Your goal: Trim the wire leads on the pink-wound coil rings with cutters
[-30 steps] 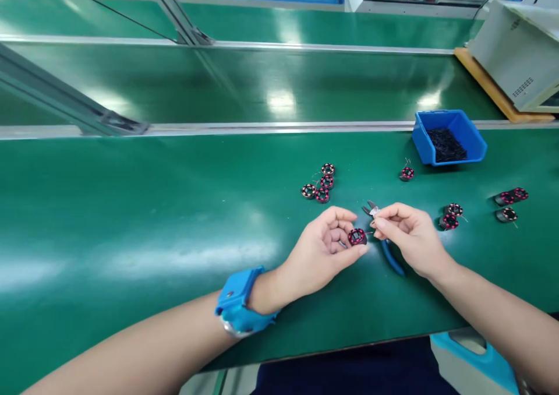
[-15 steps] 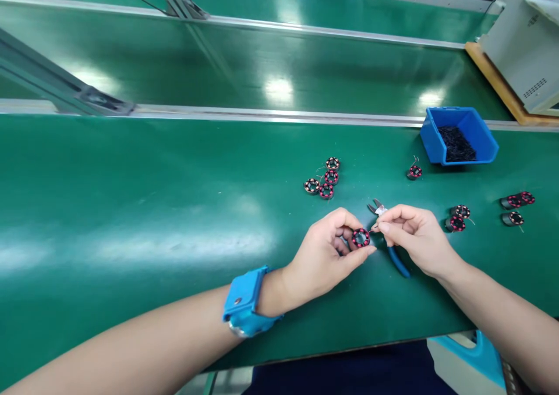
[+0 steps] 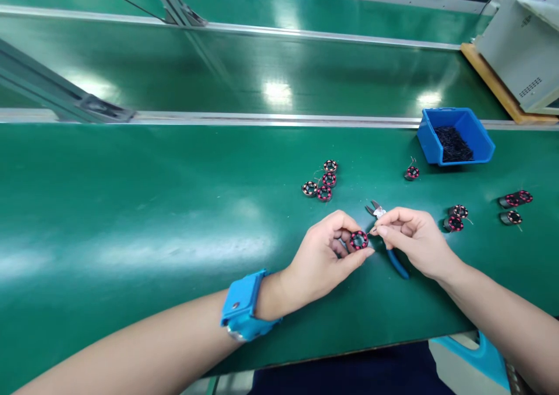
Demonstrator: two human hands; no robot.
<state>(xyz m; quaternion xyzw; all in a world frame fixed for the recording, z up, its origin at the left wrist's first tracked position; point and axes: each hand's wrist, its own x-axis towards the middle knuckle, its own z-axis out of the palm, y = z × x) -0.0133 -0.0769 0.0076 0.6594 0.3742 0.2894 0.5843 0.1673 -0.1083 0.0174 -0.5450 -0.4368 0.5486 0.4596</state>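
Between the thumb and fingers of my left hand (image 3: 328,254) is a small ring-shaped motor stator (image 3: 358,240), black with red windings. My right hand (image 3: 413,236) is closed in a pinch just right of it, on what looks like the stator's thin wire lead (image 3: 371,230); the fingertips hide most of it. Under my right hand lie pliers with blue handles (image 3: 397,264), their jaws showing beyond the fingers and pointing away from me. A blue band is strapped round my left wrist.
Several similar stators (image 3: 324,193) sit in a cluster ahead of my left hand. Other stators (image 3: 454,224) stand in small groups to the right. A blue bin (image 3: 479,144) holding thin black pieces is at the back right, near a metal rail (image 3: 262,120).
The view has shifted slightly. Both hands keep the same grip and nearly the same place; the stator and pliers show no clear movement of their own.
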